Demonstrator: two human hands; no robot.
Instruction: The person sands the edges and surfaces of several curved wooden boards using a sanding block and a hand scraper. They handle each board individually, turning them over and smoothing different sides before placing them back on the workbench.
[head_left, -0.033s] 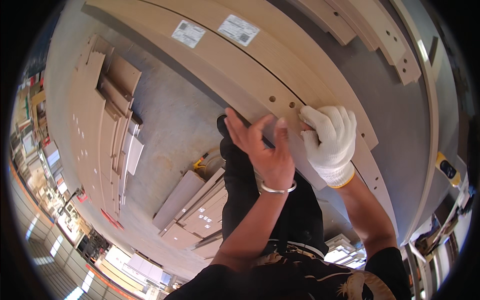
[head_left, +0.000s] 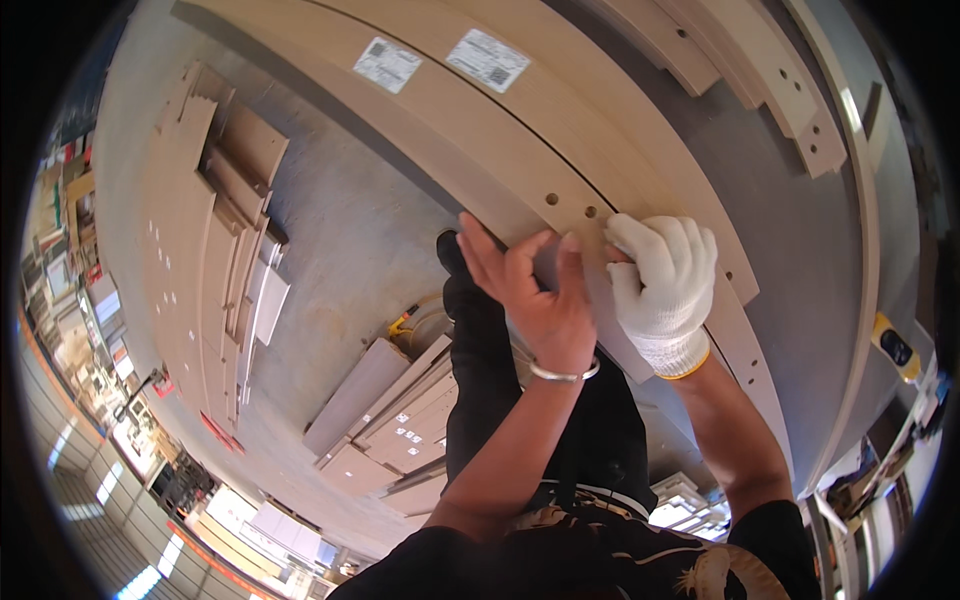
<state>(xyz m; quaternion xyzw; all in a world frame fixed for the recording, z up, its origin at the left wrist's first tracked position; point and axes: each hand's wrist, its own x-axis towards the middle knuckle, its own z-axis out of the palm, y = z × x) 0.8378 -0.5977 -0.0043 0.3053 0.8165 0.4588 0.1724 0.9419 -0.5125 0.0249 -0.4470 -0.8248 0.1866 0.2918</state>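
Two long wood-coloured panels [head_left: 490, 132] lie side by side on a grey work surface [head_left: 800, 260], a narrow gap between them. Each carries a white printed label, and the nearer one has round drilled holes near my hands. My left hand [head_left: 540, 305], bare with a silver bangle at the wrist, is at the near panel's edge with its fingers spread; whether it touches the edge is unclear. My right hand [head_left: 664, 285] wears a white knitted glove. Its fingers are curled closed over the panels' right end, a bare fingertip showing by the glove. What they grip, if anything, is hidden.
More drilled boards [head_left: 765, 85] lie at the far right of the work surface. A yellow and dark tool [head_left: 895, 345] sits near its right edge. Stacked panels [head_left: 185, 240] stand on the floor at left, and others [head_left: 400, 425] lie beside my legs near a yellow tool [head_left: 403, 322].
The view has shifted slightly, so the panels and labels sit a little farther right and lower. Both hands keep nearly the same pose.
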